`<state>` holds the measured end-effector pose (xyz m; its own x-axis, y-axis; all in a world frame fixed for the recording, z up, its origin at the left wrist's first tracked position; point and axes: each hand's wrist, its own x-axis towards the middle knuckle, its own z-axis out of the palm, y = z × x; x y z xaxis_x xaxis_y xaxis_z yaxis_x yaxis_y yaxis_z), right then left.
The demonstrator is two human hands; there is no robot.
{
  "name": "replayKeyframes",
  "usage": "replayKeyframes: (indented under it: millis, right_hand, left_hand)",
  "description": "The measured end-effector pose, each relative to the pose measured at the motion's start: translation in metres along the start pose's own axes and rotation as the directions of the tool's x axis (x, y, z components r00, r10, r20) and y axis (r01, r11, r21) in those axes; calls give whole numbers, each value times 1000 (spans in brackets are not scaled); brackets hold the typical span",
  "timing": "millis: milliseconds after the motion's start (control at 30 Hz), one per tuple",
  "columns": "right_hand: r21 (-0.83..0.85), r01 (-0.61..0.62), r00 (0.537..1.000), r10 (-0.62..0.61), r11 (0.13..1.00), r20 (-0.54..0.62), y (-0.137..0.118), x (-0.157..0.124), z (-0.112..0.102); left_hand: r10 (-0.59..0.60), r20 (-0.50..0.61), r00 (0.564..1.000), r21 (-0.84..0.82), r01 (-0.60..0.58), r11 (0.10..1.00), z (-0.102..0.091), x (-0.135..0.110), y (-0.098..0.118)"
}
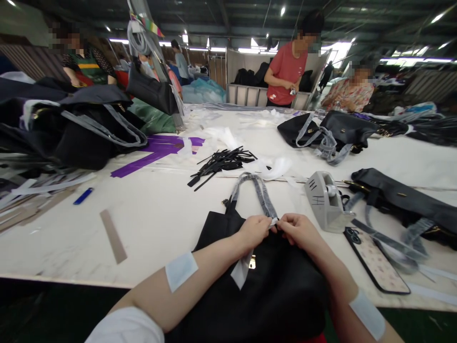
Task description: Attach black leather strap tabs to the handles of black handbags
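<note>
A black handbag [278,290] leans at the table's near edge, in front of me, with a gold clasp [252,262] on its front. Its handle [268,200], wrapped in clear-grey film, arches up from the top edge. My left hand [255,230] is closed in a pinch at the handle's right foot, on a thin white strip [242,274] whose loose end hangs over the bag's front. Close beside it, my right hand [298,227] pinches at the same spot, where a bit of white shows between the two hands. The fingertips partly hide the handle's foot.
Right of the bag stand a grey tape dispenser [323,202] and a phone [376,259]. Black straps [224,162] lie in a heap beyond it. More black bags [85,126] are piled left, others [403,195] lie right. Several people work across the table [153,228].
</note>
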<state>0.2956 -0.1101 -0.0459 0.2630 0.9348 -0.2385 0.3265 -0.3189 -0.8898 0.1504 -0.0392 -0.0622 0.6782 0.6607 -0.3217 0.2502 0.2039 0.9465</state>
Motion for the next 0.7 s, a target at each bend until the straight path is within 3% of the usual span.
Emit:
replayKeyframes:
  millis: [233,400,533,600,700]
  right_hand:
    - [-15,35,999,-35,999,27,0,-3,-1]
    - [48,61,984,-68,997,164,4,-11,-3]
    - [132,67,963,-99,989,251,12,-11,2]
    - [157,74,958,-114,985,263,14,-9,5]
    - [231,95,950,-158,968,270,17,-7,9]
  left_hand:
    - [-109,30,994,-149,113,982,2,-4,8]
    - [-199,110,974,-326,224,918,-5,-12,17]
    - [-335,353,874,-480,476,737,-11,-14,19]
    - [-319,480,817,-531,560,636,-9,-16,16]
    - [-231,552,801,-548,557,624,-3,-19,9]
